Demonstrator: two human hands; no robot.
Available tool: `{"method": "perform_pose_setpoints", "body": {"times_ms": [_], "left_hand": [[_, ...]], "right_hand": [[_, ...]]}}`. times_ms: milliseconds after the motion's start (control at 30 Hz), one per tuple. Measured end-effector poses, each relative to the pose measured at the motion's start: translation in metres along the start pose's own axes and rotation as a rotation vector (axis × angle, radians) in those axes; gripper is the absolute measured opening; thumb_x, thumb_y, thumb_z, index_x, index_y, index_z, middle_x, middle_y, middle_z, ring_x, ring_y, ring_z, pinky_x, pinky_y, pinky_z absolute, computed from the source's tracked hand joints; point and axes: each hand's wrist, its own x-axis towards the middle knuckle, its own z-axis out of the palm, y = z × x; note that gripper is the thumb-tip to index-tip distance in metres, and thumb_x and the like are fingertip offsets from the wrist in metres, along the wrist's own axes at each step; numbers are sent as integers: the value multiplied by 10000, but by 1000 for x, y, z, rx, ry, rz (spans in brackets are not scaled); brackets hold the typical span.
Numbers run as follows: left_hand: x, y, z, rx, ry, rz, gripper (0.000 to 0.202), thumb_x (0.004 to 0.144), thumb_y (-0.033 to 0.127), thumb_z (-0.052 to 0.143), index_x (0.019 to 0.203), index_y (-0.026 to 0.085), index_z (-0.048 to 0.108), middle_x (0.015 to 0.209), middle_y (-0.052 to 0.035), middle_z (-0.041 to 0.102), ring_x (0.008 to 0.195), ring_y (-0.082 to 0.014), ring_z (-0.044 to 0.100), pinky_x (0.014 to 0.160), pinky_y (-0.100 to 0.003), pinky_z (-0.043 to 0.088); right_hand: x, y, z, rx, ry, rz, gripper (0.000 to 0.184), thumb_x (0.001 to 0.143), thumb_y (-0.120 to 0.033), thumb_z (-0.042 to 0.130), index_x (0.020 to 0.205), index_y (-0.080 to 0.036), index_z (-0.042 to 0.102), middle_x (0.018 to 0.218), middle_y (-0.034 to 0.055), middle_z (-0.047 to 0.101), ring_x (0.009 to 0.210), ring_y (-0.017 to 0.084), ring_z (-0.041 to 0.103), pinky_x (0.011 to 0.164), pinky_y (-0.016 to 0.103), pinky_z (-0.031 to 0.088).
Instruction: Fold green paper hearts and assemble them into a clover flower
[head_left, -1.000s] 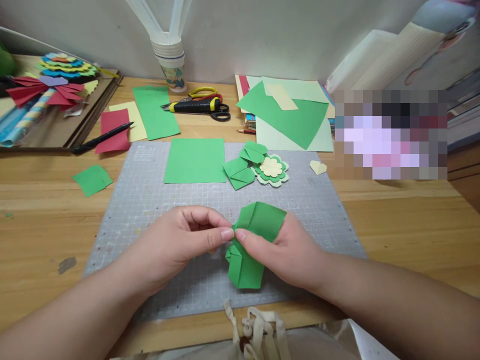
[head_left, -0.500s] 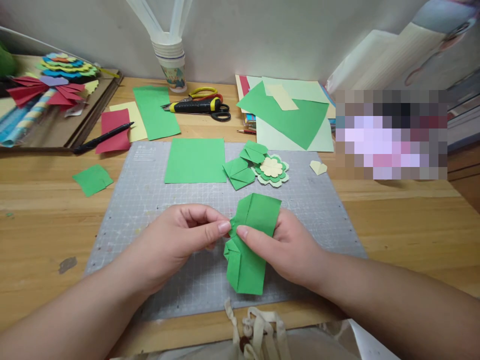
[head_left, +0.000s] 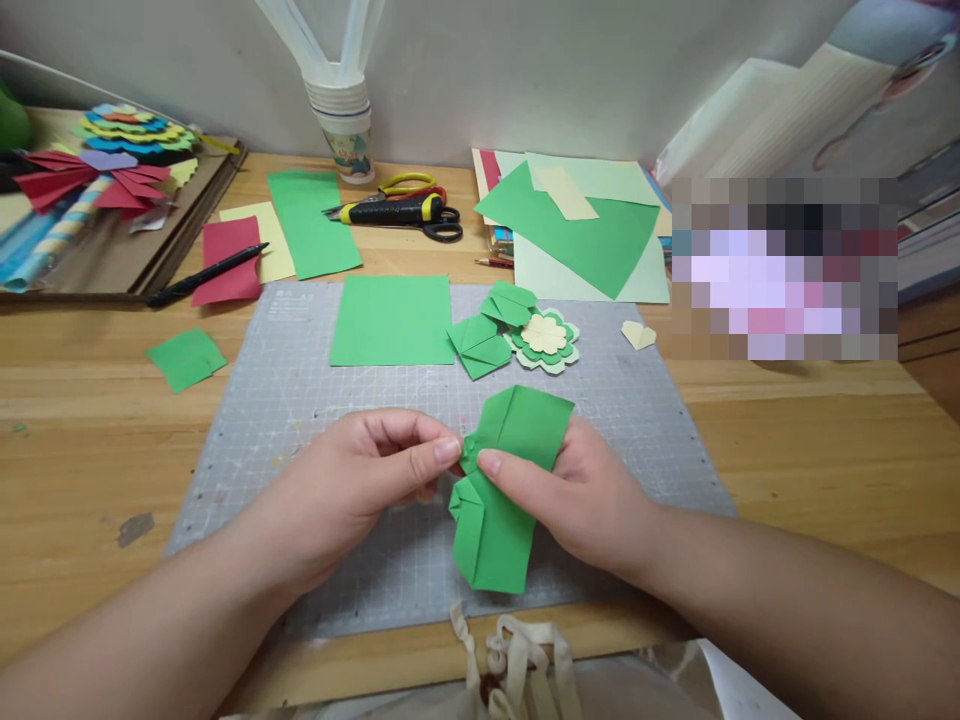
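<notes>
A folded green paper (head_left: 499, 540) is held between my two hands above the grey cutting mat (head_left: 330, 600). My left hand (head_left: 382, 465) pinches a small fold at its left edge between thumb and index finger. My right hand (head_left: 577, 490) grips the paper from the right, thumb on top and fingers hidden beneath. A small curled flap sticks out below the pinched spot. Just beyond the hands lie a flat green sheet (head_left: 390, 322), two folded green paper leaves (head_left: 480, 348) and a layered paper flower (head_left: 543, 335) with a cream centre.
Behind the mat are a craft knife (head_left: 390, 211), scissors (head_left: 442, 225), a black pen (head_left: 210, 273) and paper cups (head_left: 349, 140). Stacked paper (head_left: 585, 240) lies at the back right. A small green piece (head_left: 186, 358) and a cream paper heart (head_left: 638, 334) lie to either side.
The upper right corner of the folded green paper has shifted slightly right, and the paper looks a little more spread. My left hand keeps its pinch at the edge.
</notes>
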Motion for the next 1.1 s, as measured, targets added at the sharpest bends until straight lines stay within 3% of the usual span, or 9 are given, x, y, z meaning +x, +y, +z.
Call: {"method": "perform_pose_setpoints", "body": {"times_ms": [333, 767, 1100], "left_hand": [[1, 1, 3, -33, 13, -30, 209, 696, 362, 813, 635, 186, 718, 528, 66, 478, 500, -42, 341, 471, -151, 301], [1, -4, 3, 33, -5, 46, 221, 801, 338, 709, 666, 181, 630, 592, 62, 483, 545, -61, 367, 507, -169, 304], [-4, -1, 10, 309, 26, 226, 178, 819, 267, 601, 686, 185, 516, 573, 76, 420, 522, -69, 345, 476, -182, 282]], "right_hand": [[-2, 1, 0, -119, 14, -6, 174, 861, -269, 565, 703, -200, 547, 666, -13, 573, 614, 118, 566, 557, 225, 505], [-1, 5, -1, -175, -12, -79, 206, 866, -236, 538, 667, -195, 504, 619, -33, 496, 576, 105, 497, 519, 216, 443], [1, 1, 1, 127, -131, 58, 103, 839, -207, 560, 743, -169, 566, 660, -28, 555, 580, 79, 518, 522, 185, 454]]}}
